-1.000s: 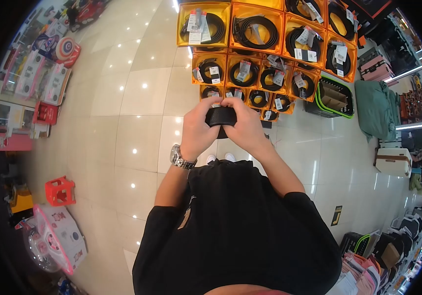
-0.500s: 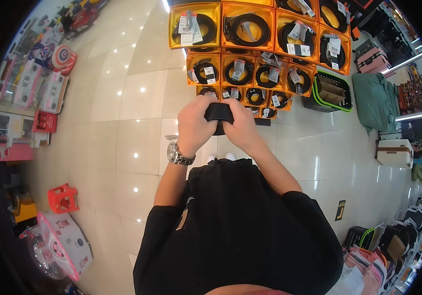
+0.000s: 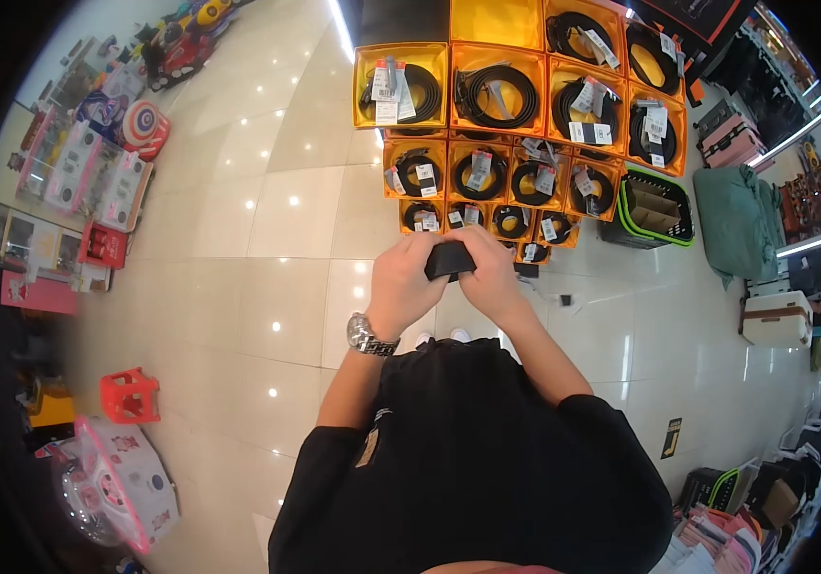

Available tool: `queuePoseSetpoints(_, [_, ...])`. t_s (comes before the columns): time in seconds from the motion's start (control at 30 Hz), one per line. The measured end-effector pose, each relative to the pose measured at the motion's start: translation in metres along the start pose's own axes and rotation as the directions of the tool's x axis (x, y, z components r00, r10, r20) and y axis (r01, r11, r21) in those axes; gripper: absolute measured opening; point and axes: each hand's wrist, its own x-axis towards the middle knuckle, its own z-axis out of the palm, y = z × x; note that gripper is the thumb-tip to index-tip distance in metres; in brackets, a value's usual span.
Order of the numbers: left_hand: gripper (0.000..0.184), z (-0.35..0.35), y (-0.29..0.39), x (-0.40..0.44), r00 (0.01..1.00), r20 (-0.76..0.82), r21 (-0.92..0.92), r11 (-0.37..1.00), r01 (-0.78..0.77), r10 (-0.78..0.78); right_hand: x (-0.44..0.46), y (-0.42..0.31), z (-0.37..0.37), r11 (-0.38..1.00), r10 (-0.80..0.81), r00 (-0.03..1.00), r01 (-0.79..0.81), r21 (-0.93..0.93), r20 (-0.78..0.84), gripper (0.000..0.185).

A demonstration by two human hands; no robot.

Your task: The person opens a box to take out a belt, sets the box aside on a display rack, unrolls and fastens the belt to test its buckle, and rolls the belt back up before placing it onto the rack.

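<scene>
A black, strap-like item, perhaps a coiled belt [image 3: 450, 260], is gripped between my two hands in front of my body. My left hand [image 3: 405, 284], with a metal watch [image 3: 369, 335] on its wrist, is wrapped round its left side. The fingers of my right hand [image 3: 490, 275] close on its right side. Just beyond the hands stands a stepped display of orange boxes [image 3: 498, 91], many holding a coiled black belt with paper tags. The lower part of the item is hidden by my fingers.
A black and green basket [image 3: 656, 208] with cardboard inside stands right of the display. Farther right are a green covered bundle [image 3: 736, 220] and a white case [image 3: 776, 319]. A red stool [image 3: 129, 395] and a pink-white toy table [image 3: 128, 483] are at the left.
The view has shifted, so the display and floor sit lower in the frame. Both hands still hold the black item, now turned slightly and showing less of its lower part.
</scene>
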Motion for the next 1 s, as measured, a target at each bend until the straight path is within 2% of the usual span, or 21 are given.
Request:
queuePoseSetpoints(0.07, [0.032,0.007,0.002,0.0,0.997,-0.067,-0.089,0.995,-0.037,0.031,-0.004,0.002,0.005,0.999,0.012,0.999,-0.01,0.053,-0.03,0.034])
queuePoseSetpoints(0.13, [0.03,0.012,0.001,-0.001,0.997,-0.076,-0.147,0.989,-0.028,0.017,-0.007,0.003,0.009,0.967,0.13,0.977,-0.089,0.237,-0.166,0.033])
queuePoseSetpoints(0.17, [0.029,0.012,0.002,-0.003,0.985,-0.104,-0.252,0.962,0.108,-0.138,-0.011,0.01,0.009,0.947,0.214,0.968,-0.172,0.27,-0.131,0.028])
queuePoseSetpoints(0.2, [0.028,0.013,0.003,-0.003,0.95,-0.113,-0.357,0.904,0.234,-0.29,-0.017,0.022,0.016,0.948,0.215,0.967,-0.173,0.268,-0.136,0.028])
queuePoseSetpoints(0.27, [0.027,0.015,-0.008,-0.003,0.867,-0.115,-0.682,0.673,0.286,-0.484,-0.016,0.028,0.027,0.687,0.401,0.916,-0.288,0.668,-0.018,0.016])
queuePoseSetpoints(0.3, [0.028,0.014,-0.011,-0.004,0.867,-0.081,-0.685,0.659,0.309,-0.491,-0.023,0.028,0.027,0.564,0.486,0.874,-0.336,0.754,0.026,0.01])
queuePoseSetpoints(0.33, [0.03,0.013,-0.013,-0.004,0.869,-0.046,-0.69,0.645,0.329,-0.493,-0.026,0.025,0.03,0.566,0.493,0.87,-0.329,0.756,0.009,0.01])
queuePoseSetpoints(0.37, [0.03,0.01,-0.011,-0.001,0.879,-0.039,-0.692,0.647,0.319,-0.476,-0.027,0.027,0.032,0.612,0.492,0.87,-0.309,0.728,-0.044,0.012])
queuePoseSetpoints(0.4, [0.031,0.005,-0.008,-0.001,0.916,-0.039,-0.51,0.797,0.325,-0.398,-0.026,0.03,0.032,0.657,0.484,0.87,-0.289,0.696,-0.096,0.014])
queuePoseSetpoints(0.43, [0.033,0.001,-0.006,-0.001,0.947,-0.03,-0.3,0.906,0.298,-0.321,-0.026,0.033,0.027,0.86,0.391,0.906,-0.296,0.417,-0.163,0.022])
queuePoseSetpoints(0.47, [0.035,0.0,-0.007,0.0,0.969,-0.083,-0.159,0.963,0.217,-0.232,-0.025,0.036,0.022,0.843,0.391,0.918,-0.325,0.429,-0.071,0.03])
queuePoseSetpoints(0.53, [0.036,-0.005,0.0,0.006,1.0,0.017,0.02,1.0,0.014,-0.014,-0.023,0.031,0.016,0.948,0.271,0.963,-0.266,0.175,-0.007,0.034])
queuePoseSetpoints(0.57, [0.037,-0.004,0.002,0.007,0.996,0.087,0.065,0.998,-0.014,0.009,-0.021,0.026,0.015,0.96,0.24,0.971,-0.237,0.148,0.0,0.037])
queuePoseSetpoints(0.6, [0.037,-0.002,0.002,0.008,0.996,0.086,0.069,0.998,-0.009,0.003,-0.02,0.022,0.013,0.959,0.239,0.971,-0.237,0.152,0.005,0.037])
queuePoseSetpoints(0.67, [0.035,0.004,0.001,0.009,1.0,-0.002,-0.102,0.995,-0.006,0.006,-0.017,0.018,0.008,0.935,0.321,0.946,-0.324,0.142,0.043,0.039])
queuePoseSetpoints(0.73, [0.032,0.005,0.003,0.009,0.999,0.001,-0.169,0.985,0.041,-0.042,-0.015,0.015,0.003,0.954,0.28,0.96,-0.277,0.111,-0.01,0.04])
queuePoseSetpoints(0.8, [0.031,0.007,0.007,0.007,0.974,-0.084,-0.304,0.936,0.176,-0.21,-0.01,0.01,-0.008,0.993,0.078,0.988,-0.089,-0.083,-0.134,0.041])
queuePoseSetpoints(0.83, [0.031,0.007,0.01,0.009,0.968,-0.079,-0.377,0.906,0.194,-0.24,-0.008,0.009,-0.014,0.995,0.06,0.987,-0.071,-0.075,-0.147,0.042])
queuePoseSetpoints(0.87, [0.032,0.01,0.007,0.009,0.963,-0.061,-0.395,0.892,0.219,-0.263,-0.006,0.012,-0.018,0.995,0.099,0.987,-0.101,-0.011,-0.124,0.04])
queuePoseSetpoints(0.97, [0.03,0.011,0.008,0.016,0.969,0.019,-0.349,0.907,0.236,-0.245,-0.002,0.014,-0.031,0.979,0.164,0.986,-0.165,-0.116,-0.017,0.03])
queuePoseSetpoints(1.0, [0.032,0.006,0.012,0.019,0.946,0.177,-0.184,0.935,0.304,-0.273,0.001,0.019,-0.037,0.973,0.155,0.984,-0.137,-0.183,0.088,0.029])
